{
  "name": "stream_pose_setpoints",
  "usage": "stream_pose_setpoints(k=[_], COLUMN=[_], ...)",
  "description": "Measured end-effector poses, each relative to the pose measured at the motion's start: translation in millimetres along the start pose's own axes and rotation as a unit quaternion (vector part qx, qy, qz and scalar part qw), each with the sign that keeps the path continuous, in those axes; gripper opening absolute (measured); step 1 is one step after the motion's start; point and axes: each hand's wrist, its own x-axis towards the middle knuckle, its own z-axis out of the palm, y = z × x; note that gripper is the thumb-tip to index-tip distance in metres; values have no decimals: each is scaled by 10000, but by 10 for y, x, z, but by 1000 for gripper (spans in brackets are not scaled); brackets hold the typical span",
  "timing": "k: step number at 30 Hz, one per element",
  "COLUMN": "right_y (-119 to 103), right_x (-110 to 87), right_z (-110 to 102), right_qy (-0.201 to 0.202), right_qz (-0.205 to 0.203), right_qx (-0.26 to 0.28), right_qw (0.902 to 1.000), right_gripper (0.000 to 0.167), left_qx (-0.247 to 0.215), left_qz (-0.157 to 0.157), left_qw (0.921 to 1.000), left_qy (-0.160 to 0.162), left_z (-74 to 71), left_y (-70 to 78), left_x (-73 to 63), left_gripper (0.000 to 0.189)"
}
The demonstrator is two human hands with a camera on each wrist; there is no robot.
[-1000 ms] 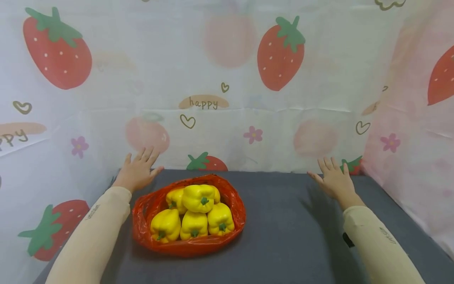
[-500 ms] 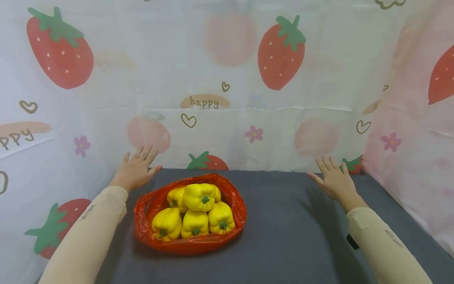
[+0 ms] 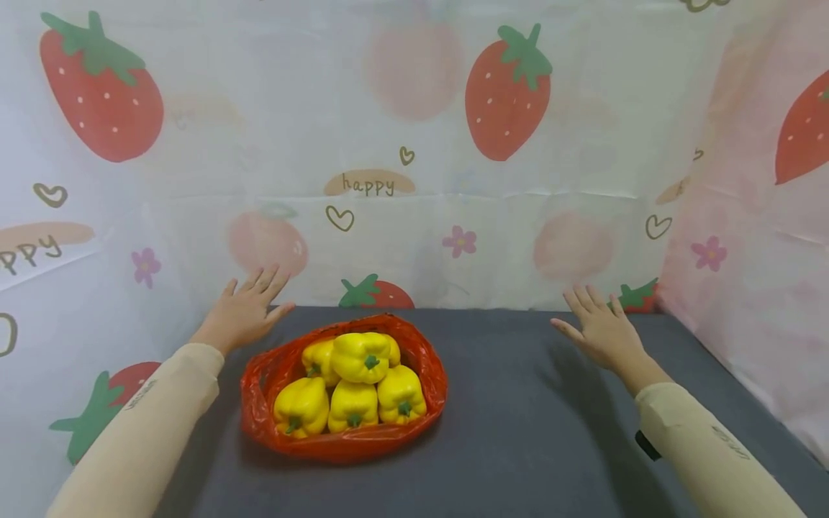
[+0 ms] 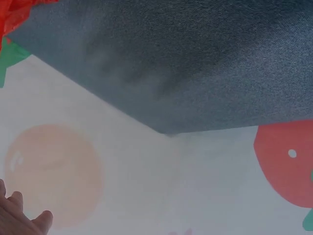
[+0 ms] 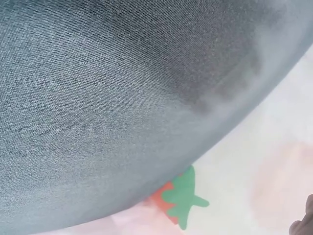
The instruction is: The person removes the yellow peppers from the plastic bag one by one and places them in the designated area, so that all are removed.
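A red plastic bag (image 3: 343,450) stands on the table left of the middle, its mouth rolled wide. Inside it several yellow bell peppers (image 3: 301,406) are heaped, most with their green stems facing me. My left hand (image 3: 241,316) is held up behind the bag's left side, fingers straight and spread, holding nothing. Over the right part of the table my right hand (image 3: 602,331) is raised the same way, palm down and fingers extended. In the left wrist view a corner of the red bag (image 4: 17,12) shows at the upper left; only fingertips (image 4: 43,220) appear below.
A dark grey cloth (image 3: 505,432) covers the table. White sheeting (image 3: 414,244) printed with strawberries and hearts rises along the back, with walls at left and right. A small black object (image 3: 648,444) sits under my right sleeve.
Both forearms shift slightly outward at the sleeves, and the head view moves a little. The bag and bell peppers stay in place; both hands remain spread.
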Motion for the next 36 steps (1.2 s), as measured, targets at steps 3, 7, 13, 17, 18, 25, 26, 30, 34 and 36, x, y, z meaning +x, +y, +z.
stream_pose_setpoints(k=[3,7,13,17,18,25,26,30,34,36], right_y=[-20,-53,-83,-105,-112,-198,-211,-240,-263,-279], right_x=[-23,-59,-110,-131,-134,-164,-173,-210,-243,-255], right_z=[0,2,23,36,39,50,52,65,82,87], right_qy=[19,40,78,105,109,147,168,247,298,317], right_qz=[-37,-112,-197,-255,-272,-430,-453,-498,-540,-584], right_qx=[32,80,55,48,44,44,56,78,98,169], right_qw=[10000,9999,9998,9996,9996,9990,9988,9984,9980,9976], right_gripper=[83,83,85,83,83,83,82,82,82,82], left_qx=[59,8,-147,-142,-125,-186,-196,-225,-270,-264], left_qz=[65,118,208,231,231,267,276,334,443,482], left_qw=[10000,9999,9997,9996,9996,9994,9994,9991,9985,9983], left_qy=[15,47,55,58,64,103,101,122,165,181], left_z=[7,8,-11,-9,-6,-18,-19,-23,-39,-49], left_y=[6,32,86,68,56,18,16,25,51,61], left_x=[-14,-26,-44,-64,-74,-169,-181,-221,-266,-298], left_gripper=[77,77,77,78,78,79,79,81,80,79])
